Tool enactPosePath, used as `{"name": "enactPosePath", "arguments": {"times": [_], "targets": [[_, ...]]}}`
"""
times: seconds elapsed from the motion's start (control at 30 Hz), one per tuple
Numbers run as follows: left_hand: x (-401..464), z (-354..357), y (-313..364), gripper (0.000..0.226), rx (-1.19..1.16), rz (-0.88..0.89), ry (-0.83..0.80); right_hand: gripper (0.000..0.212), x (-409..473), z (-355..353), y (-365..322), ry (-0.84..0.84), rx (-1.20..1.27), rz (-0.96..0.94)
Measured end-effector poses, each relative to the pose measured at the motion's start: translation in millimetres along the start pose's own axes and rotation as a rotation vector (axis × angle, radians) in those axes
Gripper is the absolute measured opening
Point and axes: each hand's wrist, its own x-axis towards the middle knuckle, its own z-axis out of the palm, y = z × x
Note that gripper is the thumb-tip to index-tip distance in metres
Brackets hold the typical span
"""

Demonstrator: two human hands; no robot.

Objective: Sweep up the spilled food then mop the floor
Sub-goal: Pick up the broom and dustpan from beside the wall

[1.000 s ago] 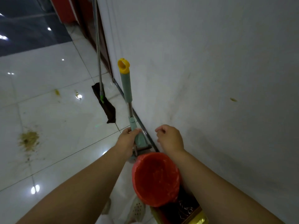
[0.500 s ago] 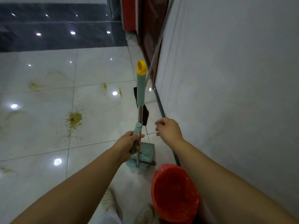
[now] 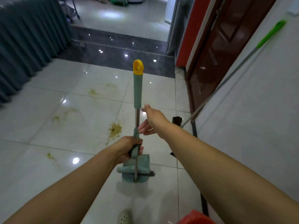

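White glossy floor tiles (image 3: 48, 159) filled most of the view, streaked with yellowish smears on the left and far side. A plain pale wall (image 3: 250, 135) ran along the right, with a dark brown wooden door (image 3: 215, 50) beyond it. Against that wall leaned a long metal mop pole with a green grip (image 3: 239, 68), its dark head (image 3: 176, 120) resting on the floor near the door's foot.

At centre stood the teal plastic dustpan (image 3: 135, 171) with the teal-and-yellow-handled broom (image 3: 137, 88) clipped upright in it, dark bristles poking out at the pan's right edge. A red plastic bucket (image 3: 196, 218) showed only its rim at the near right corner.

The main spill, a crumbly yellow-brown heap of food (image 3: 115, 129), lay on the tiles just left of and beyond the broom, well apart from the pan.

The left hand (image 3: 127, 150) was closed, its fingers (image 3: 140, 149) wrapped around the dustpan's short handle. The right hand (image 3: 152, 120) was open, fingers spread, just beside the broom's metal shaft but gripping nothing.

The step in hand seemed to be freeing the broom. To do it well, the right hand should probably close on the teal grip above the bare shaft, lift it straight out while the left steadies the pan, then set the pan's lip flat beside the heap and sweep with short strokes to avoid scattering crumbs.
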Motion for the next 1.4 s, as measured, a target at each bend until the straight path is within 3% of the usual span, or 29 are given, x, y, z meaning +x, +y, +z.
{"name": "enactPosePath", "arguments": {"times": [0.2,0.5,0.83,0.93,1.1,1.2,1.33,1.4], "targets": [[-19.0,-69.3,23.0,0.008,0.075,0.083,0.091,0.074,26.7,64.8,-57.9,-0.223,0.092,0.15],[-28.5,-146.0,19.0,0.021,0.431,0.174,0.397,0.064,55.8,121.1,-86.9,-0.518,-0.04,0.293],[-8.1,-185.9,34.6,0.035,0.848,0.049,0.726,0.065,98.0,144.5,-106.9,-0.793,-0.054,0.442],[0.7,-184.3,49.8,0.036,0.823,0.013,0.777,0.06,115.5,144.1,-118.0,-0.783,0.04,0.493],[15.0,-177.4,78.4,0.037,0.627,0.038,0.79,0.026,142.9,136.3,-141.5,-0.727,0.255,0.51],[23.7,-171.3,88.8,0.044,0.348,0.046,0.758,0.022,153.7,125.6,-148.7,-0.768,0.208,0.527],[33.8,-161.0,100.5,0.025,0.375,0.043,0.787,0.024,164.6,117.0,-154.5,-0.782,0.014,0.474],[42.7,-153.9,104.2,0.026,0.41,0.055,0.815,0.038,175.2,110.0,-157.3,-0.758,-0.103,0.452]]}}
